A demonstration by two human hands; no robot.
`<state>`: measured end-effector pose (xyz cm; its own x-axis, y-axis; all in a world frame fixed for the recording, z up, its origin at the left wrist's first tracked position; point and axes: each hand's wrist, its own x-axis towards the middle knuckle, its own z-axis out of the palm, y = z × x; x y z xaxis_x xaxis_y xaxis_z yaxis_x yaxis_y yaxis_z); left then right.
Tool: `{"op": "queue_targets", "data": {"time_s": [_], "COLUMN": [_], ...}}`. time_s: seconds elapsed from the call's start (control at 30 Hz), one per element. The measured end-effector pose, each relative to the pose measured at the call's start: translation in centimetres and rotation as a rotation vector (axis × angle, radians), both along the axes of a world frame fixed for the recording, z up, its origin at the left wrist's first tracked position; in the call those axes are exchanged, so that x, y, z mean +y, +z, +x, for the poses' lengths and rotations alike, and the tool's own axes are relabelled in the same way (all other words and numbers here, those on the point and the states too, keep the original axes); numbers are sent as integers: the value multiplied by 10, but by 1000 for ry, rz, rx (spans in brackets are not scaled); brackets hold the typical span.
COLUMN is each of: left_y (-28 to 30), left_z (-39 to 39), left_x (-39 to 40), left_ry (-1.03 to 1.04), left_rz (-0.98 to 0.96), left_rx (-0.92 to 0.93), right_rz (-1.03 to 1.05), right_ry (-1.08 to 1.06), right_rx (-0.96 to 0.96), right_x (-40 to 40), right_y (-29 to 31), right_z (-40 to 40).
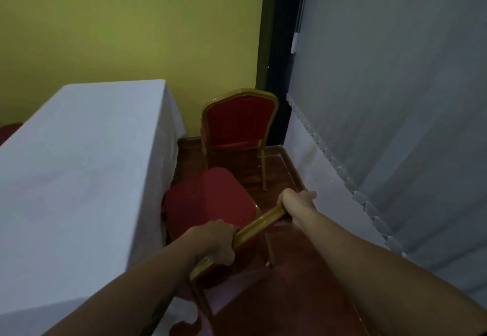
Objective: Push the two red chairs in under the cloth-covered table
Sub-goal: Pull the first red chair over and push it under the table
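Note:
A near red chair (210, 201) with a gold frame stands beside the white cloth-covered table (68, 177), its seat edge touching the hanging cloth. My left hand (216, 241) grips the gold top rail of its backrest at the left end. My right hand (297, 201) grips the same rail at the right end. A second red chair (237, 127) with a gold frame stands further back in the corner, apart from the table, its backrest facing me.
A yellow-green wall (131, 25) runs behind the table. Grey vertical blinds (395, 98) and a white curtain line the right side. The dark wooden floor (290, 296) forms a narrow aisle between table and blinds.

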<state>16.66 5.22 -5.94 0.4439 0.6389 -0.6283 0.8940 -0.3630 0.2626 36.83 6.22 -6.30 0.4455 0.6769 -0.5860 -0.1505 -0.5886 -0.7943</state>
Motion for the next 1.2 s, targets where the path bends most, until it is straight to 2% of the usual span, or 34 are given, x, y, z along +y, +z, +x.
{"op": "queue_targets", "data": {"time_s": [0.07,0.13,0.2,0.27,0.3,0.37,0.43,0.47,0.57,0.67,0.77,0.83,0.97,1.03,1.1,1.2], "left_y": [1,7,12,8,1,-21,-36,-36,-30,-27,-32,-35,-56,-65,-67,-74], "left_z": [3,2,-5,-10,-7,11,36,48,73,104,127,137,144,141,137,131], "left_x": [0,6,18,20,16,2,-12,-20,-41,-52,-60,-68,-83,-83,-80,-84], "left_ry": [28,128,390,710,825,985,1031,1058,1199,1254,1372,1409,1650,1691,1760,1869], "left_rz": [14,-120,-392,-489,-445,-177,106,141,107,95,44,51,99,20,-125,-392], "left_rx": [27,2,-154,-314,-364,-427,-415,-415,-447,-465,-548,-584,-610,-530,-540,-552], "right_rz": [-6,-2,2,-2,-12,-38,-44,-44,-59,-51,-36,-23,-40,-28,-19,-6], "right_ry": [15,34,78,150,191,262,306,322,324,382,436,413,287,317,381,382], "right_rx": [20,24,17,58,85,120,155,166,141,96,77,89,161,219,266,229], "right_x": [7,13,19,24,28,33,33,32,33,38,43,45,29,15,5,4], "right_y": [-6,-13,-18,-22,-22,-24,-23,-23,-20,-16,-11,-10,-17,-24,-24,-20], "right_z": [3,11,27,47,55,66,72,76,92,112,133,146,153,147,137,123]}}
